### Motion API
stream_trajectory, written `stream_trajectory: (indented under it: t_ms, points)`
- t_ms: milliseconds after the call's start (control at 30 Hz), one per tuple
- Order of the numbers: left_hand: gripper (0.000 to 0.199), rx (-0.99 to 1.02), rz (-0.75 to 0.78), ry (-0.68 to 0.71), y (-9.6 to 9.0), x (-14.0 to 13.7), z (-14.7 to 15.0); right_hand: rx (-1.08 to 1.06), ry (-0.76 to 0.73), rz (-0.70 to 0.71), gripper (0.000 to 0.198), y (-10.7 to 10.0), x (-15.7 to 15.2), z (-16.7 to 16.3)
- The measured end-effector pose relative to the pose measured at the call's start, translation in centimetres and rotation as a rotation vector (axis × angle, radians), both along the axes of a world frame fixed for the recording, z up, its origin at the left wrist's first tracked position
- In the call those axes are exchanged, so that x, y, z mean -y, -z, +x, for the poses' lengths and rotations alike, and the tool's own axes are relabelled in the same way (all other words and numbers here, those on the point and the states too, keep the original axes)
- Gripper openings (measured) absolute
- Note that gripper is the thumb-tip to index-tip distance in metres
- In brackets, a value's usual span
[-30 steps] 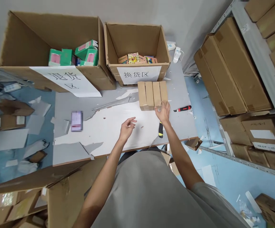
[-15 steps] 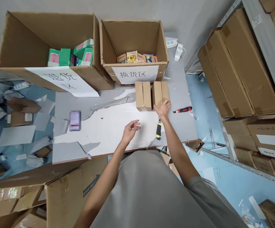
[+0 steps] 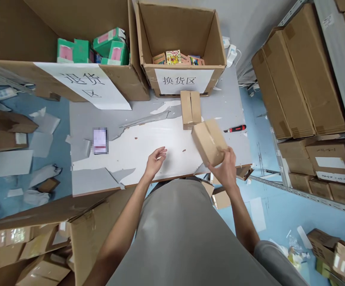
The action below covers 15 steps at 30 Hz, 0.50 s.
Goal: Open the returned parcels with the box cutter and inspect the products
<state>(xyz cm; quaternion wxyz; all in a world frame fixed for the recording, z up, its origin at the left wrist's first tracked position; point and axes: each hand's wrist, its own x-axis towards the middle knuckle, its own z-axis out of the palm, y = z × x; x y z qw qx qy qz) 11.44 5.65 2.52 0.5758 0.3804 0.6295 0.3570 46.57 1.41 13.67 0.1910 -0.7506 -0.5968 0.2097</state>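
My right hand (image 3: pixel 225 169) grips a small brown cardboard box (image 3: pixel 208 140) by its near end, thumb on one side and fingers on the other. The box is tilted and appears raised above the right part of the worktable (image 3: pixel 157 137). My left hand (image 3: pixel 155 162) hovers over the table's white surface with fingers apart, holding nothing. A second small cardboard box (image 3: pixel 190 110) stands just beyond the held one. To the right lies a red and black utility knife (image 3: pixel 235 128). The yellow and black knife seen earlier is out of sight, apparently behind the held box.
At the back stand two large open cartons with paper signs: the left carton (image 3: pixel 130 85) contains green boxes (image 3: pixel 81 51), the right carton (image 3: pixel 148 75) small colourful boxes (image 3: pixel 173 57). A phone (image 3: pixel 100 141) lies at left. Shelving with cartons (image 3: pixel 303 75) borders the right side.
My right hand has lifted the cardboard box from beside its twin and brought it nearer to me, tilting it. My left hand has shifted slightly left. The view has moved too.
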Motion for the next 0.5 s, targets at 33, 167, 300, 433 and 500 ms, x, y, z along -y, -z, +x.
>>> stream_trajectory:
  t_ms: [33,167,300,433,500]
  points:
    - [0.07,-0.019,0.006,0.01,0.3,0.4,-0.8,-0.04,-0.089,-0.027,0.082,0.4,0.5,-0.9]
    - [0.094,-0.095,0.076,0.075,1.4,2.3,-3.8,-0.19,-0.458,-0.17,0.082,3.9,-0.2,-5.8]
    - [0.093,-0.165,0.131,0.061,2.1,5.2,-6.0,-0.208,-0.689,-0.262,0.078,7.8,-2.4,-10.2]
    - [0.099,-0.128,0.063,-0.08,2.7,7.7,-6.6,-0.195,-0.746,-0.257,0.085,9.7,-3.3,-11.1]
    - [0.096,-0.111,0.049,-0.104,3.2,8.1,-6.8,-0.212,-0.711,-0.249,0.095,10.1,-2.9,-10.4]
